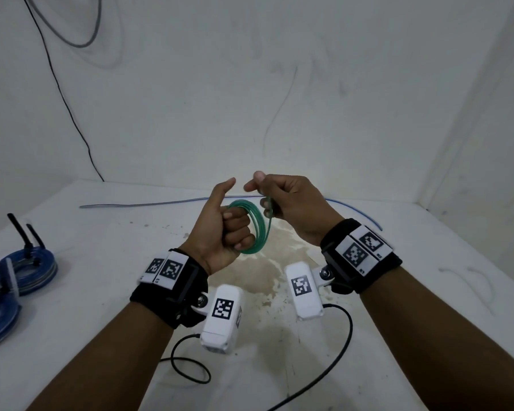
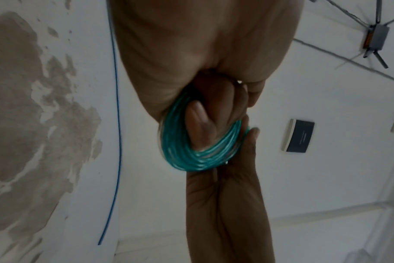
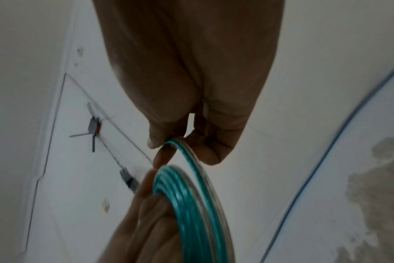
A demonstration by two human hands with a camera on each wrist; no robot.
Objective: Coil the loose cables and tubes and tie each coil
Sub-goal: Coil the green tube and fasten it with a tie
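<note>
A coil of thin green tube [image 1: 257,229] hangs in the air above the white table [image 1: 368,292]. My left hand [image 1: 229,229] has its fingers curled through the coil, thumb pointing up; the left wrist view shows the coil [image 2: 191,154] wrapped round those fingers. My right hand [image 1: 282,200] pinches the last strand of the green tube [image 3: 184,151] at the coil's upper right edge. In the right wrist view the coil [image 3: 191,204] runs from that pinch down over the left hand's fingers.
A loose blue cable [image 1: 149,203] lies across the back of the table and curves to the right [image 1: 359,215]. Two tied blue coils [image 1: 24,271] with black ties sit at the left edge. A black cable [image 1: 66,99] hangs on the wall. Wrist camera cables [image 1: 190,369] trail near me.
</note>
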